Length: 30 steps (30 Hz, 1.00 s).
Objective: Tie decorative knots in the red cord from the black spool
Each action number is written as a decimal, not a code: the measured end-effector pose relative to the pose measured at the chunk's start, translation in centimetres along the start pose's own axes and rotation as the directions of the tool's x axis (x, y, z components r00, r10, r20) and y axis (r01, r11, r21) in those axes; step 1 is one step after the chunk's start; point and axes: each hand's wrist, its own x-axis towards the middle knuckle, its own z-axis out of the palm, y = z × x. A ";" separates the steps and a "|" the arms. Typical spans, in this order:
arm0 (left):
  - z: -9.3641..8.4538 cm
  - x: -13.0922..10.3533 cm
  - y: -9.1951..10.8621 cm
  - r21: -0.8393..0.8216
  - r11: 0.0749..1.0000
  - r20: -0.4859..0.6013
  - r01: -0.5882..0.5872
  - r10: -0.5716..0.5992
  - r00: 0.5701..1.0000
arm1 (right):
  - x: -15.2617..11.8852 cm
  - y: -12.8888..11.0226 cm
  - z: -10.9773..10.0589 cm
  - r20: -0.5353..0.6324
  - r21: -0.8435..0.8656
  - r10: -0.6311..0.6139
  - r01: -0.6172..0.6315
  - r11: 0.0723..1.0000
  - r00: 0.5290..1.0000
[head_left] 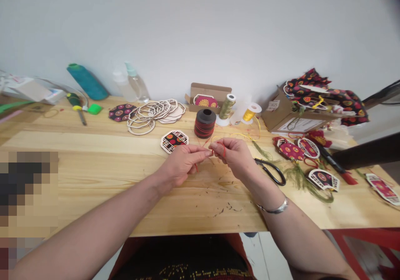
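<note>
My left hand (183, 162) pinches a thin red cord (196, 168), whose end hangs below the fingers. Close beside it on the right, my right hand (233, 154) is closed on the same cord, which loops over its fingers. The fingertips of both hands nearly meet above the wooden table (103, 159). Just behind them stands a dark spool of red thread (205, 124). A patterned ornament with a pale cut-out frame (173, 141) lies behind my left hand. Black-handled scissors (272, 171) rest beside my right wrist.
Pale frames (142, 123) lie behind to the left, near a screwdriver (76, 105) and a teal thread cone (87, 82). A yellow spool (249, 112) stands behind. At right are a cardboard box (276, 111), tasselled ornaments (323, 179) and a black pole (365, 151).
</note>
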 end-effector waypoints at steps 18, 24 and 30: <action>-0.1 0.0 0.1 -0.037 0.999 -0.064 -0.022 0.019 0.998 | -0.1 -0.1 0.2 0.032 0.062 0.052 -0.053 0.997 0.998; -0.1 0.0 0.0 -0.015 1.000 -0.027 -0.008 0.008 1.000 | -0.1 -0.3 0.1 0.023 -0.023 0.023 -0.022 0.999 0.999; -0.1 0.1 -0.1 0.038 0.998 -0.026 -0.041 0.042 0.999 | 0.1 0.0 0.0 -0.016 -0.169 -0.053 0.049 0.984 0.998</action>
